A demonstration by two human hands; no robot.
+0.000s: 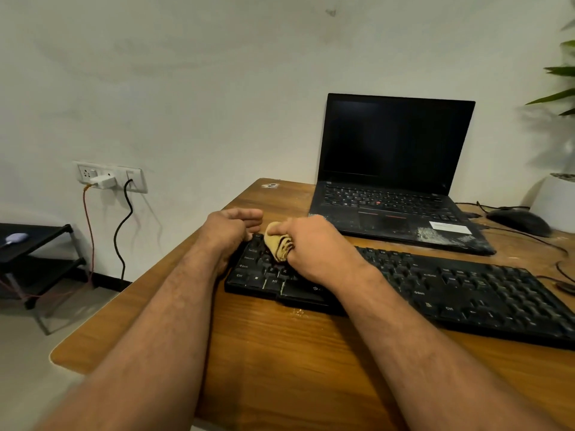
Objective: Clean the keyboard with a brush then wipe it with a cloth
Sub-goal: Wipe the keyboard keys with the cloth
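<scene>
A black keyboard (466,287) lies across the wooden desk (280,353). My right hand (314,247) is closed around a bunched yellow-brown cloth (275,244) and presses it onto the keys at the keyboard's left end. My left hand (231,231) rests against the keyboard's far left corner, fingers curled over its edge, holding it steady. No brush is visible.
An open black laptop (395,169) with a dark screen stands behind the keyboard. A black mouse (518,222) and cables lie at the right, beside a white plant pot (557,200). The desk's left edge drops to the floor near a wall socket (109,177) and a low black shelf (37,244).
</scene>
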